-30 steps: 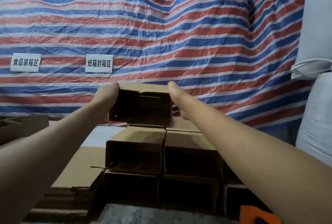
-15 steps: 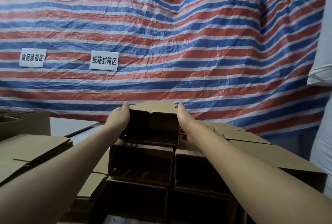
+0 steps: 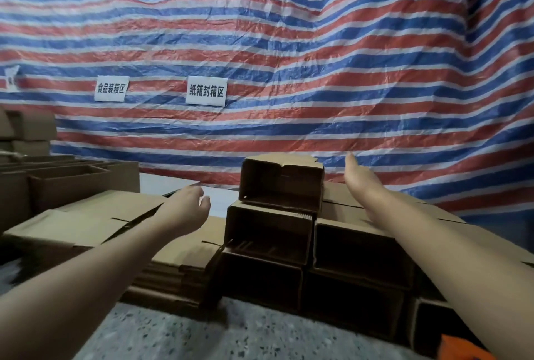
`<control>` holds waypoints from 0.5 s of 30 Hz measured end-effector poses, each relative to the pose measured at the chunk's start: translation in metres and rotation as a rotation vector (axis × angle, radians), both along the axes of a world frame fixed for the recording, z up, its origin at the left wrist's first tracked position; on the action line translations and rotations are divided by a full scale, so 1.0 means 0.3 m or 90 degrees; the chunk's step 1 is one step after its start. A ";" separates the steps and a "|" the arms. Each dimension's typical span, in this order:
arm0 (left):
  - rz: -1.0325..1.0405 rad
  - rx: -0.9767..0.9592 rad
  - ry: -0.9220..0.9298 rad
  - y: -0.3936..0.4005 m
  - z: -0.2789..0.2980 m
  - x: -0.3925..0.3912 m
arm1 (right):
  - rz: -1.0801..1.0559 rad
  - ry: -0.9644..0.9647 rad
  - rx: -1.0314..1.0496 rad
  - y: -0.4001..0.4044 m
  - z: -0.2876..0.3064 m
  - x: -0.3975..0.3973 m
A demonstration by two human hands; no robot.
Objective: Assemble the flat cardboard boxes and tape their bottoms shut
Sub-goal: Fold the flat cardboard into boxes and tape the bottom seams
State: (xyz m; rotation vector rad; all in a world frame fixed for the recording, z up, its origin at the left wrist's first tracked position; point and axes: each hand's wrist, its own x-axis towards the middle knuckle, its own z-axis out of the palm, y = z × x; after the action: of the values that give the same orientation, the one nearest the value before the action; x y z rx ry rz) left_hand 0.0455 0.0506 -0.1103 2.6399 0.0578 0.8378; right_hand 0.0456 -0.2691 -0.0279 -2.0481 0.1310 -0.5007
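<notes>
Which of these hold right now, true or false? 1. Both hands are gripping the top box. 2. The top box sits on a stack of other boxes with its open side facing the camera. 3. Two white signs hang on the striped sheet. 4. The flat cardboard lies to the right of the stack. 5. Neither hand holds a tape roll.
1. False. The left hand and right hand are open and clear of the top box, one on each side.
2. True. It rests on the stack, its opening towards the camera.
3. True. Two signs hang on the striped sheet.
4. False. The flat cardboard lies left of the stack.
5. True. Both hands are empty.
</notes>
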 end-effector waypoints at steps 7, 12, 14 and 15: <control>-0.036 0.226 0.241 0.007 -0.182 -0.047 | -0.002 -0.028 -0.048 -0.003 -0.014 -0.113; -0.009 0.258 0.287 0.017 -0.346 -0.061 | 0.020 -0.037 -0.061 -0.028 -0.036 -0.168; 0.029 0.279 0.235 0.000 -0.365 -0.068 | 0.034 -0.040 -0.059 -0.043 -0.042 -0.177; 0.044 0.287 0.212 -0.011 -0.367 -0.075 | 0.038 -0.040 -0.056 -0.052 -0.047 -0.178</control>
State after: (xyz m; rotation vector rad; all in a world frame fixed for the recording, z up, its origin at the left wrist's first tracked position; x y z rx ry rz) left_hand 0.0229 0.0472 -0.2205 3.1972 0.0524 0.4606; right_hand -0.0077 -0.2846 -0.0420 -2.1131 0.0100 -0.5417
